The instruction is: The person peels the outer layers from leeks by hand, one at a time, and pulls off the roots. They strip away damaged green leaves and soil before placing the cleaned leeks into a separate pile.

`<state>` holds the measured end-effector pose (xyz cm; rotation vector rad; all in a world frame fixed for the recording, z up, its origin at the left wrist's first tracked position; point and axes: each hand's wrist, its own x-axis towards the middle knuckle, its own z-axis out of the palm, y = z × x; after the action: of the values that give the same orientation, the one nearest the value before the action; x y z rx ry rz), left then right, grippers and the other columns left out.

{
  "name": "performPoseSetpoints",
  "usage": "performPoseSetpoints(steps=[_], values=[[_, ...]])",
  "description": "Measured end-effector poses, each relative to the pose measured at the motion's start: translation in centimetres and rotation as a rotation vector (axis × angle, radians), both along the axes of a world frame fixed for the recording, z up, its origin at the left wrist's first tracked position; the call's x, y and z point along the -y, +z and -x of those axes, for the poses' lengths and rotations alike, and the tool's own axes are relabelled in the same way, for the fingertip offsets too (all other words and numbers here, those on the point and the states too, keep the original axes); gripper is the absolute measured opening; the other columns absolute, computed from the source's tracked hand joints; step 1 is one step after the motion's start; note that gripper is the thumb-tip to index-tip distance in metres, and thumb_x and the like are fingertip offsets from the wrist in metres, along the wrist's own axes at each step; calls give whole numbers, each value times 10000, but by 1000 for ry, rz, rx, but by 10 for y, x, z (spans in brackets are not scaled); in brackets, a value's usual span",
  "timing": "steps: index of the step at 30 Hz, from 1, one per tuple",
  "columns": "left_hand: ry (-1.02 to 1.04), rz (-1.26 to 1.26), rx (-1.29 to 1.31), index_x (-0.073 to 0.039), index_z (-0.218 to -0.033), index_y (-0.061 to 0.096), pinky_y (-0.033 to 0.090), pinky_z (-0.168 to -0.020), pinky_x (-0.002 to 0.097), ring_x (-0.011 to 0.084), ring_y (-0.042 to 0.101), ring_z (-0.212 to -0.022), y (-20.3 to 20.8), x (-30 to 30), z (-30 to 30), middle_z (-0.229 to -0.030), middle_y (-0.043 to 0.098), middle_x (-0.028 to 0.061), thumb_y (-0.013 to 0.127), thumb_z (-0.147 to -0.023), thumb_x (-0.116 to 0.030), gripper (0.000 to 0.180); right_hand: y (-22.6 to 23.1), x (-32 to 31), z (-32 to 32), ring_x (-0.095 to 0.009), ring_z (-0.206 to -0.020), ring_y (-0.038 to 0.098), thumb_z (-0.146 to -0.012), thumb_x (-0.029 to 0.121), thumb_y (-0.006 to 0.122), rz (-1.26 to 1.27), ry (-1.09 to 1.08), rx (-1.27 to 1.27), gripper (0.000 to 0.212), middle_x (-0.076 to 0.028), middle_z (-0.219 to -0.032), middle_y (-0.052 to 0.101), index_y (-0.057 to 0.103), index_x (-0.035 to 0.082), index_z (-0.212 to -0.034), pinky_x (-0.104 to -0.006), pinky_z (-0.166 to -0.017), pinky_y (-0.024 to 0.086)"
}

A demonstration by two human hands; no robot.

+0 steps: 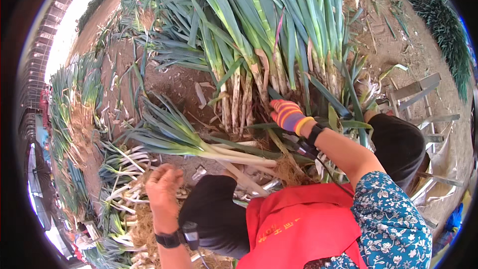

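Note:
My right hand [291,116], in a striped orange, yellow and purple glove, reaches to the foot of a big bundle of leeks [279,65]. Its fingers are bent round a leek there; the fingertips are partly hidden. Bare and raised beside my left knee, my left hand [164,189] has half-bent fingers and nothing visible in it. Between the hands, a few trimmed leeks [234,157] with white stems lie across in front of me, leaves to the left. The bundle's leeks stand with soiled stems toward me and green leaves pointing away.
Trimmed leeks with roots [142,204] are piled at my left. More leek bundles [77,104] stand farther left. A metal frame [423,104] is by my right knee. Loose roots and peeled leaves litter the soil. A red apron [303,219] covers my lap.

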<state>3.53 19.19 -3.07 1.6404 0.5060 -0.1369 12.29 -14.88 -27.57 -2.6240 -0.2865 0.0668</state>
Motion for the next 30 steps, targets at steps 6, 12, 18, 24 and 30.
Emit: performPoseSetpoints(steps=[6,12,18,24,30], values=[[-150,320,-159,35,-973,577,538,-685,302,226,654,-771,-25,78,-34,-905,639,134,578,-828,-33,161,-20,-29,-84,-379,-947,583,-756,368,639,-89,-347,-326,473,-234,-1013,606,563,-6,-1034,-418,-810,467],[-234,301,-144,44,-955,592,510,-697,262,174,637,-757,-40,126,-51,-840,647,121,568,-845,-43,143,-20,-31,-87,-345,-894,601,-710,390,688,-253,-494,-512,465,-224,-911,631,599,-25,-901,-398,-747,470],[-253,342,-129,40,-956,594,507,-701,266,175,636,-748,-35,142,-42,-844,648,109,588,-840,-69,159,73,-1,-28,-112,-630,564,-750,131,710,-1459,-374,-511,244,-34,-782,643,632,8,-946,-232,-587,457],[-202,313,-20,22,-981,604,491,-662,278,167,616,-721,-40,165,-43,-848,648,99,613,-858,-128,194,140,24,31,-151,-463,525,-752,71,674,-1574,-536,-768,161,-68,-587,556,558,10,-845,-293,-419,416],[-193,522,134,-3,-1081,552,484,-722,296,153,573,-862,-38,195,-54,-1005,604,64,635,-848,-161,293,175,38,155,-118,-467,513,-744,86,710,-1282,-317,-718,226,-34,-584,539,567,17,-905,-273,-425,404]])
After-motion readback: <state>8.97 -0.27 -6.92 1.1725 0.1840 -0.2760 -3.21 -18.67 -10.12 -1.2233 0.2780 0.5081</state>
